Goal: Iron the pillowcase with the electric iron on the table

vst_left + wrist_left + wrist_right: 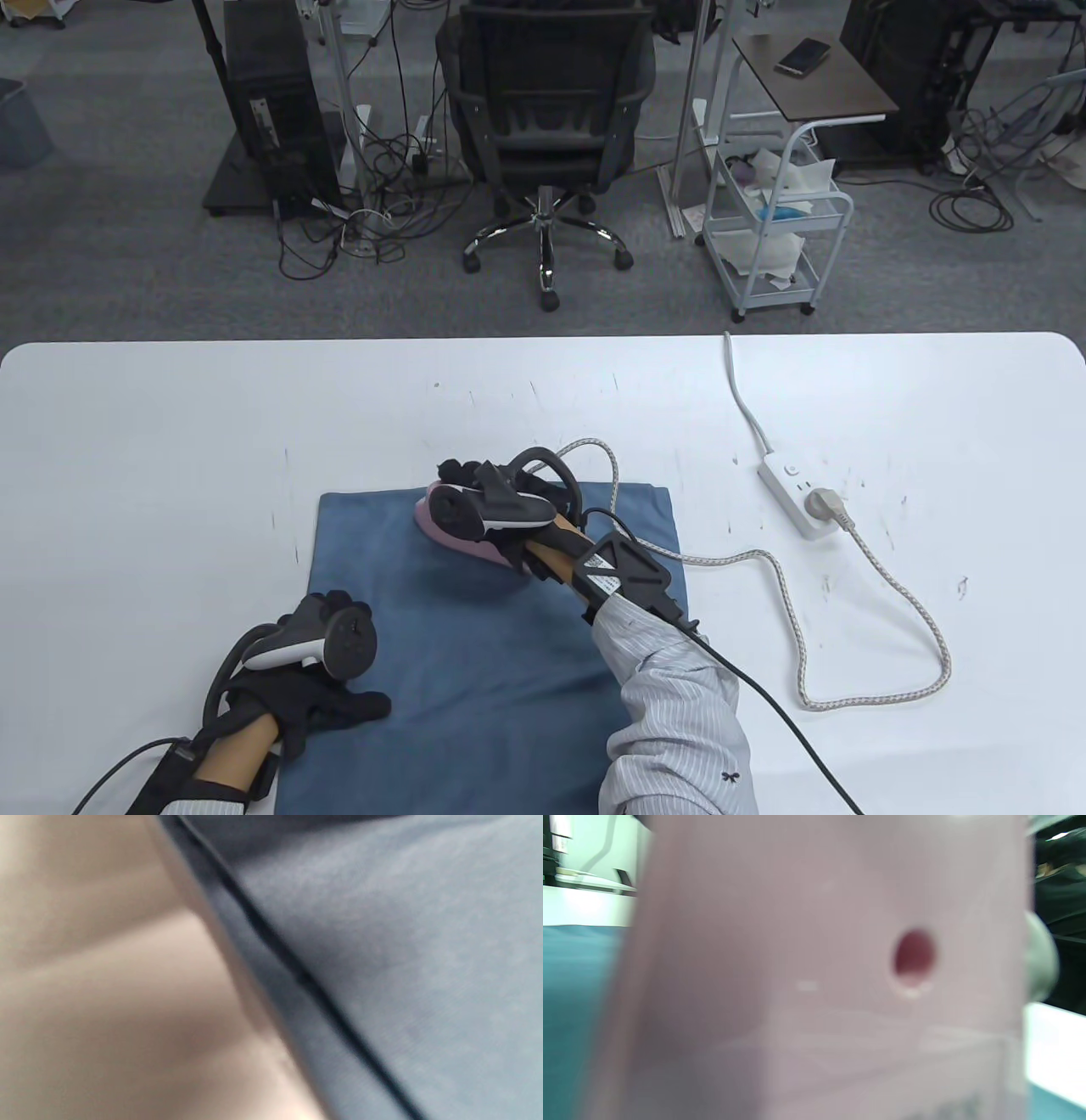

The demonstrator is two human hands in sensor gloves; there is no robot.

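A blue pillowcase (475, 645) lies flat on the white table (170, 441) near its front edge. My right hand (484, 501) grips a pink electric iron (458, 531) that rests on the far part of the pillowcase. The iron's pink body (814, 984) fills the right wrist view, with a dark red dot on it. My left hand (322, 696) rests on the pillowcase's left front part, fingers laid on the cloth. The left wrist view shows the blurred pillowcase edge (382, 942) against the table (106, 1005); no fingers show there.
The iron's braided cord (797, 611) loops across the table's right side to a white power strip (802, 501), whose own cable runs off the far edge. Beyond the table stand an office chair (547, 127) and a white cart (776, 221).
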